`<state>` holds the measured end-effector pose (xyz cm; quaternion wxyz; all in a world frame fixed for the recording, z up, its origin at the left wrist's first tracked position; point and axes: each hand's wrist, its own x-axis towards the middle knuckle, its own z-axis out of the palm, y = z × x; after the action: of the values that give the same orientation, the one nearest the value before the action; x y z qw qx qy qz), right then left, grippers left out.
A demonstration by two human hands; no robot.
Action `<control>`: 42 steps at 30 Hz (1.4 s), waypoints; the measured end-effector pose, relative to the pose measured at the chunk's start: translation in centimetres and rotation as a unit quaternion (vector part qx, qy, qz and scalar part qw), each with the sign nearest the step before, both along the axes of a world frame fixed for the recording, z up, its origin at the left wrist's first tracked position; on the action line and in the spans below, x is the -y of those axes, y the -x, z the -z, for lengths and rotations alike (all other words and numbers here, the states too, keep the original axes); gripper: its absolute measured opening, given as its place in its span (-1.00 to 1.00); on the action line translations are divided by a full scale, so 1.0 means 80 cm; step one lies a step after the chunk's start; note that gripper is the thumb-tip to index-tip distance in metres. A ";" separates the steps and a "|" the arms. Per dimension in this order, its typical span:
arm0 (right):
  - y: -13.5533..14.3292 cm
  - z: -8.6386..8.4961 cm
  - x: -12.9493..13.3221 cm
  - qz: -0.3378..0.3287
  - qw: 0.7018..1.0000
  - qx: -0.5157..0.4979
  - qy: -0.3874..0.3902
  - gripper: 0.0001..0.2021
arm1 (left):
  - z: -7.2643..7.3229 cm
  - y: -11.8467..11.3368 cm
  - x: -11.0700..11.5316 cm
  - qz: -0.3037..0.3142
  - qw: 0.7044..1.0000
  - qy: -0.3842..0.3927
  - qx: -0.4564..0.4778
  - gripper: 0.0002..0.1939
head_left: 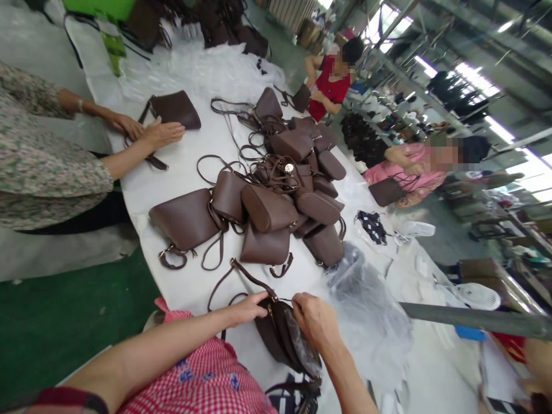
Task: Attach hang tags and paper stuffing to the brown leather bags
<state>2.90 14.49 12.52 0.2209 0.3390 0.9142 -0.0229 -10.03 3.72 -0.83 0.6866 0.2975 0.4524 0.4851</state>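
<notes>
A dark brown handbag (276, 333) lies at the near edge of the table, its zipped top opening facing up. My left hand (248, 309) grips the bag's upper left end near the strap fitting, thumb and fingers closed on it. On the other side, my right hand (314, 319) has its fingers curled and pinched at the bag's right edge. Clear plastic film (304, 345) shows along that side, partly under my right hand. The bag's thin brown strap (252, 276) loops up and left over the white table (181, 287).
A heap of brown handbags (269, 207) with tangled straps fills the middle. Plastic bags (366, 299) lie to the right, near a metal pole (474, 321). A co-worker's hands (161, 135) rest at a bag on the left; two more people handle bags across the table.
</notes>
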 end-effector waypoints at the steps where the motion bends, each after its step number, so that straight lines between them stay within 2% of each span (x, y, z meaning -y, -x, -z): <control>1: 0.002 0.001 0.000 -0.001 1.000 0.008 -0.004 -0.77 | -0.001 0.000 0.000 -0.002 1.000 -0.001 -0.002 -0.40; 8: 0.013 0.010 0.004 -0.012 0.998 0.062 -0.028 -0.75 | -0.002 -0.001 0.000 -0.008 1.000 0.005 -0.004 -0.39; 14: 0.030 0.017 0.009 -0.024 0.996 0.088 -0.003 -0.73 | 0.003 -0.008 -0.006 -0.028 0.999 0.027 0.010 -0.46; 21: 0.050 0.031 0.014 -0.026 0.995 0.093 0.024 -0.71 | 0.021 -0.025 -0.034 -0.092 0.987 0.042 -0.126 -0.82; 25: 0.046 0.037 0.012 -0.022 0.995 0.091 0.035 -0.73 | 0.018 -0.026 -0.043 -0.105 0.977 0.035 -0.184 -0.93; 28: 0.039 0.036 0.007 -0.015 0.996 0.074 0.052 -0.76 | 0.011 -0.014 -0.038 -0.098 0.970 0.022 -0.221 -0.91; 32: 0.032 0.035 0.000 -0.001 0.993 -0.012 0.117 -0.78 | 0.003 0.022 -0.024 -0.057 0.969 -0.003 -0.240 -0.89; 36: 0.037 0.047 0.002 -0.014 0.985 -0.072 0.154 -0.80 | -0.003 0.056 -0.017 -0.047 0.969 -0.015 -0.242 -0.89; 39: 0.042 0.060 0.005 -0.013 0.983 -0.091 0.159 -0.85 | -0.009 0.066 -0.017 -0.049 0.973 -0.026 -0.223 -0.91; 42: 0.040 0.070 0.004 -0.011 0.978 -0.120 0.170 -0.84 | -0.013 0.064 -0.020 -0.063 0.980 -0.032 -0.187 -0.91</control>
<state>-0.29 14.21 6.90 0.1645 0.2812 0.9206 -0.2156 -15.16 5.33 0.18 0.5481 0.3757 0.5752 0.4771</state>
